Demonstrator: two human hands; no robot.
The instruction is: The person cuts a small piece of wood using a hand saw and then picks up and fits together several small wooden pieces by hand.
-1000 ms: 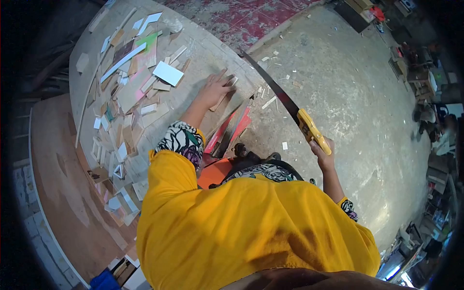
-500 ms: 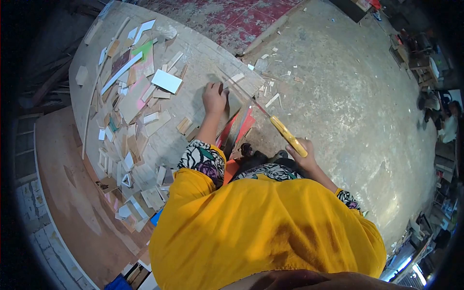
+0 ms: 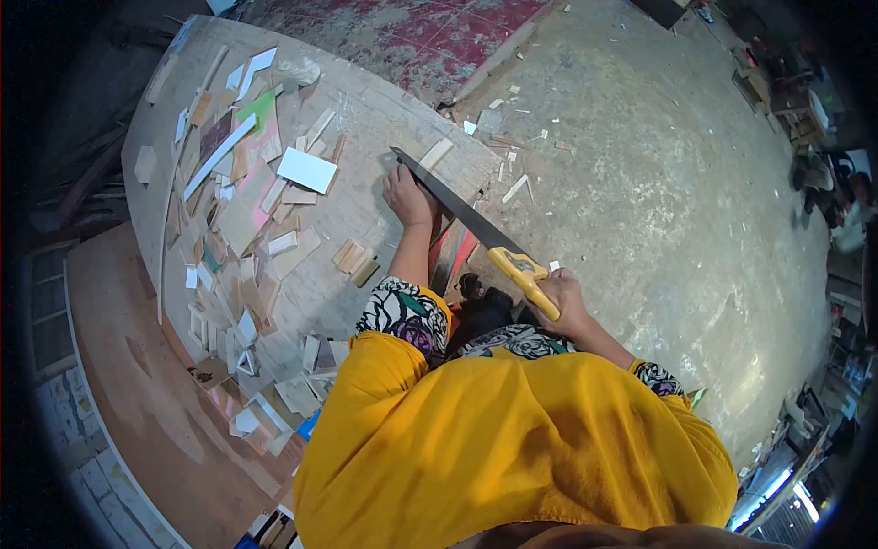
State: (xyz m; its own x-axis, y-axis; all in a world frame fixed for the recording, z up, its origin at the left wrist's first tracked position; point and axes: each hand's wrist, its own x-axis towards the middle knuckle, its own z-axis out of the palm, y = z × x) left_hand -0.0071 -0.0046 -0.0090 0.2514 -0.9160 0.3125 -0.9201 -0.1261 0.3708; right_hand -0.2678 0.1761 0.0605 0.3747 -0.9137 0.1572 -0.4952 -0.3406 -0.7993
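Sawing posture recorded at the near corner of a workbench [image 3: 366, 220]; a handsaw [image 3: 457, 212] is held by the right hand [image 3: 565, 300], which is closed round the yellow handle [image 3: 523, 273]; the dark blade is laid across a wood strip [image 3: 437, 197] at the bench edge, its tip pointing up and to the left, away from the body, its handle end lying down and to the right, off the bench and over the floor.

The left hand [image 3: 407, 194] is pressed flat on the wood strip, fingers down, just beside the blade on its left side; whether the fingers are curled round an edge cannot be told; the blade is seen to pass close by the knuckles, touching or nearly so.

Long axis of the saw: diagonal, from the right hand up to the left hand; the left hand is the nearer to the cutting point, the right hand the farther, at the handle.

Also noted: offcuts [image 3: 247, 238] scattered over the bench to the left of the left hand, among them a white panel [image 3: 307, 170]; small chips on the concrete floor [image 3: 658, 210] to the right; red boards [image 3: 462, 252] leaning under the bench edge, below the blade; yellow garment [image 3: 512, 439] filling the lower view.
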